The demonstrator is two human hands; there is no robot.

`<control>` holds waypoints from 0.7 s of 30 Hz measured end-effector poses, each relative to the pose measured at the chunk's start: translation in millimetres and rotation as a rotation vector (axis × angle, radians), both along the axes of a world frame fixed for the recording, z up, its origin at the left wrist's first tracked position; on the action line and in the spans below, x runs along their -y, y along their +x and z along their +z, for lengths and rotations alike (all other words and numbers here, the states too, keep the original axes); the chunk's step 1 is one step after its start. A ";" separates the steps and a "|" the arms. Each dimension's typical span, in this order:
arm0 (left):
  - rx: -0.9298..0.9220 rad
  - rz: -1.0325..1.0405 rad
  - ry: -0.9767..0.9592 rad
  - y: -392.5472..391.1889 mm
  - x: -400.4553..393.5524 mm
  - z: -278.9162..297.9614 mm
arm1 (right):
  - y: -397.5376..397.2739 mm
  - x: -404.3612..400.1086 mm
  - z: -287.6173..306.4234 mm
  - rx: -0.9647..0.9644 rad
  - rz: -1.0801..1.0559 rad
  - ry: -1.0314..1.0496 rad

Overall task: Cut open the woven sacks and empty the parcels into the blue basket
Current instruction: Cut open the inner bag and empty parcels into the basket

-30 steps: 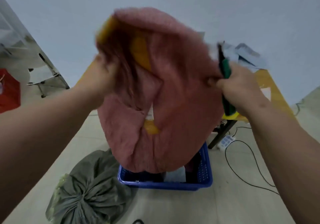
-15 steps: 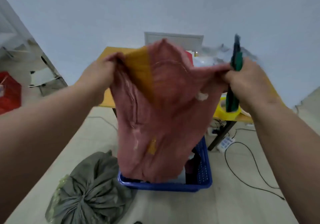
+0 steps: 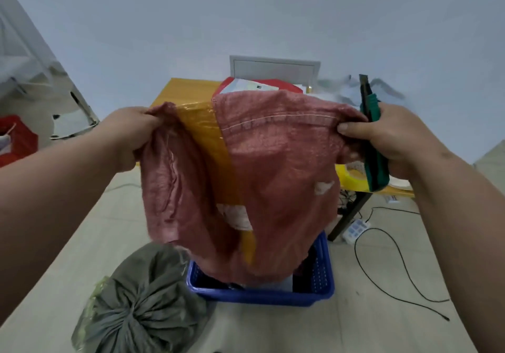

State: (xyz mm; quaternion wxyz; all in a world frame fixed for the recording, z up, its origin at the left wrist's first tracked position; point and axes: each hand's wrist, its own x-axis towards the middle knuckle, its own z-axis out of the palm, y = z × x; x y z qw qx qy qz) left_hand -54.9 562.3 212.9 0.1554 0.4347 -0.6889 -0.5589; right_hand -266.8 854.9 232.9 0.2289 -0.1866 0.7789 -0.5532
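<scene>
Sack (image 3: pixel 273 177) hangs over blue basket (image 3: pixel 262 296), both hands gripping its corners: left (image 3: pixel 131 131), right (image 3: pixel 388 136) (also clutching cutter (image 3: pixel 375 150)).

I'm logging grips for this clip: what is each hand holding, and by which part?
Left hand grips the pink woven sack by one upper corner; right hand pinches the other corner and holds the green utility knife.
</scene>
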 end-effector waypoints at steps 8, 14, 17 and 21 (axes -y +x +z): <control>0.225 -0.167 0.145 13.9 -23.1 4.8 | 15.0 3.2 -2.3 -0.394 0.106 0.644; 0.200 -0.057 0.330 13.2 -44.3 4.0 | 48.1 8.4 8.4 -0.167 0.151 0.372; 0.090 -0.016 0.382 -6.7 -70.6 -1.8 | 77.9 26.3 -10.8 0.054 0.168 0.113; -0.053 -0.022 0.603 -27.4 -99.4 -7.4 | 110.4 44.6 -35.0 0.052 0.266 0.065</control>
